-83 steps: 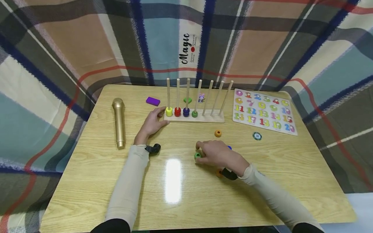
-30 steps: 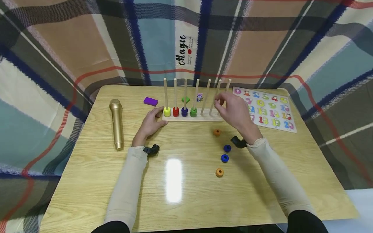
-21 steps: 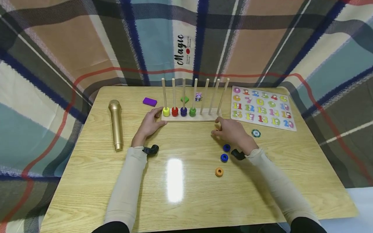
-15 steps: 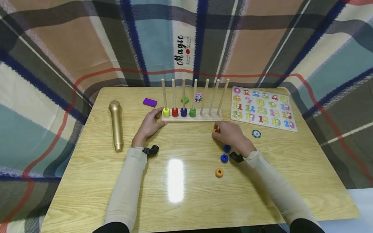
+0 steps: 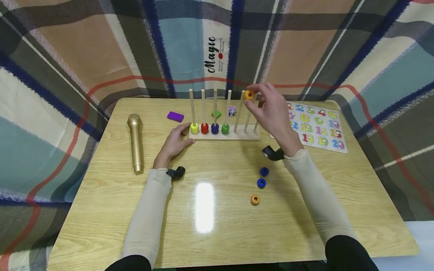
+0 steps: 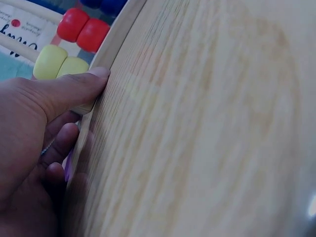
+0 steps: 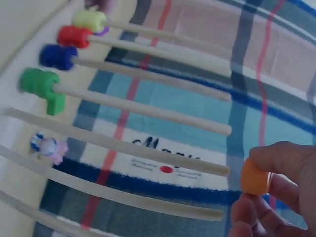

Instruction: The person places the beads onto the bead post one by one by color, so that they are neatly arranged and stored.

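A wooden peg stand [image 5: 234,135] with several upright pegs stands near the back of the table; its left four pegs bear beads in yellow [image 5: 194,128], red [image 5: 205,128], dark blue [image 5: 215,128] and green [image 5: 225,129]. My left hand [image 5: 173,146] holds the stand's left end, thumb [image 6: 79,89] along the front edge and fingers bent behind it. Between thumb and fingertips my right hand [image 5: 271,109] pinches an orange bead [image 5: 249,95], up at the tip height of the bare pegs. The right wrist view shows this orange bead [image 7: 255,177] just beyond a peg's end.
Two blue beads [image 5: 261,183] and another orange bead [image 5: 255,199] lie on the table before the right forearm. A gold microphone [image 5: 136,145] lies at left, a number board [image 5: 318,128] at right. Behind the stand are a purple block [image 5: 175,116], a green piece [image 5: 216,113] and a small figure [image 5: 232,111].
My right hand let go of a green bead at the fourth peg, then picked the orange bead off the table and raised it to the peg tips. My left hand stays at the stand.
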Demonstrator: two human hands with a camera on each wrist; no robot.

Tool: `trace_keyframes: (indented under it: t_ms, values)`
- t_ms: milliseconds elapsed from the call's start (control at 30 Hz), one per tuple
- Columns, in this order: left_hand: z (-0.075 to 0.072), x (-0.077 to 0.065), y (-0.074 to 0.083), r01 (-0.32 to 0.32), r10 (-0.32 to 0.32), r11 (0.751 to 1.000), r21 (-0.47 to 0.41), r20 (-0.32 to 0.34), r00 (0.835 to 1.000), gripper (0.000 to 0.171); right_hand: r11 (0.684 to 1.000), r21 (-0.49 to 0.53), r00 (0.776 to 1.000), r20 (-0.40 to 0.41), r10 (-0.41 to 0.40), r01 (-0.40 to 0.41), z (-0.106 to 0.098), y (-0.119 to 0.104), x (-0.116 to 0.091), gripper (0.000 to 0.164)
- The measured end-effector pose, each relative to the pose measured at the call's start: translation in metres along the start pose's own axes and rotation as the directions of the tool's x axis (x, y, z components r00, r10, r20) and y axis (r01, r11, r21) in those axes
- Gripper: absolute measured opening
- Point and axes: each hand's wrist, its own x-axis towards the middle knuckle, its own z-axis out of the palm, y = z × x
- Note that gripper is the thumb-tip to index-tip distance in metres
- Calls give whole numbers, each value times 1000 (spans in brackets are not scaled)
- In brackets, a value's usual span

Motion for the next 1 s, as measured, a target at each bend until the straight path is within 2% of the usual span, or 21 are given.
trace_keyframes:
  t_ms: [67,133,267,333,533,667,800,900,933,1000]
  values:
    - [0,-1,0,1,-1,1000,-2,-3,1000,75,1000,-15,1000,11,10,-10,1,-3,10,32]
    - [1,-2,-1,1,-1,1000,-10,-4,1000,75,998,-43,998,58,41,-38,3,-4,17,34]
    - [3,-3,-3,-1,1,1000,-16,0,1000,75,990,-106,980,170,105,-88,9,-2,21,37]
    - [3,-3,-3,0,0,1000,-14,2,1000,75,988,-119,973,198,119,-97,10,-1,20,39]
    - [0,0,-1,-4,4,1000,10,-5,1000,75,990,-100,975,190,116,-98,10,0,21,43]
    - [-2,0,0,0,0,1000,16,-3,1000,75,990,-82,973,193,126,-112,8,0,20,54]
    - [-2,0,-1,-2,2,1000,10,0,1000,75,994,-44,988,113,104,-99,4,0,7,62]
    - [-2,1,-1,-4,4,1000,10,-1,1000,75,998,-20,997,47,55,-55,-2,0,-13,56]
    - [-2,1,-1,-5,5,1000,10,-2,1000,75,999,-23,998,57,38,-37,-4,-1,-22,52]
    - [-2,0,0,-3,3,1000,10,-4,1000,75,998,-52,984,172,39,-30,-8,-4,-41,43]
